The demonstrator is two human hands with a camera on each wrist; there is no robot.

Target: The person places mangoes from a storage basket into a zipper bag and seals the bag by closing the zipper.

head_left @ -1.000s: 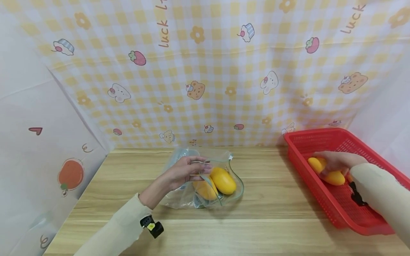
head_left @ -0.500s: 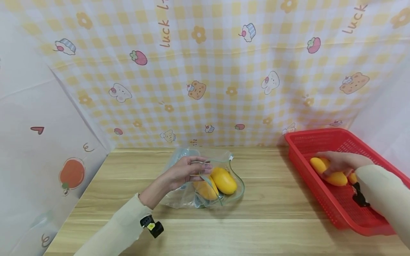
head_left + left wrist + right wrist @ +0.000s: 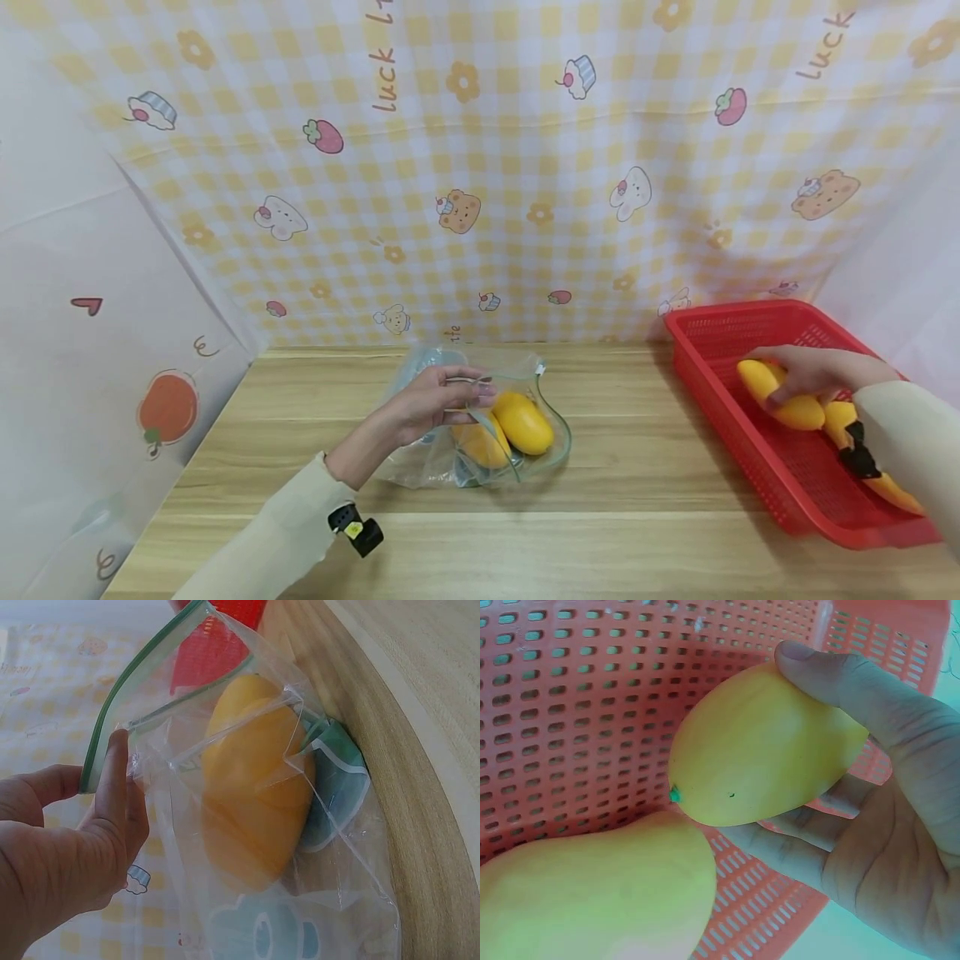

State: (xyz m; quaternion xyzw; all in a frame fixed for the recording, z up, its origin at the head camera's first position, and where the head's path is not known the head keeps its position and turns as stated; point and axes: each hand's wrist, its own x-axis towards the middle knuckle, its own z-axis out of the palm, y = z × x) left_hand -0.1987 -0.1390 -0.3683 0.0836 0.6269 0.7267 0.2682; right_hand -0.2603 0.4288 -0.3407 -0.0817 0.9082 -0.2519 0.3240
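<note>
My left hand [image 3: 429, 406] pinches the rim of a clear zip bag [image 3: 352, 900] with a green seal, holding its mouth apart. Two yellow mangoes lie inside, one whole in view [image 3: 527, 423] and one behind the film [image 3: 483, 443]. Over at the right, my right hand [image 3: 821, 372] grips another mango [image 3: 757, 750] within the red basket [image 3: 738, 454], thumb on one side and fingers beneath. Beside it sits a further mango [image 3: 600, 892], close to the held one's green stem end. My sleeve and wrist camera partly cover the fruit in the basket.
The basket's perforated walls rise around the right hand. Between bag and basket runs the wooden tabletop [image 3: 622, 450]. A yellow checked cloth [image 3: 525, 167] hangs along the table's back edge, with white cloth [image 3: 97, 250] on the left side.
My right hand has shifted slightly right with the mango in its grip, and more fruit shows in the basket under the wrist. The left hand and bag stay put.
</note>
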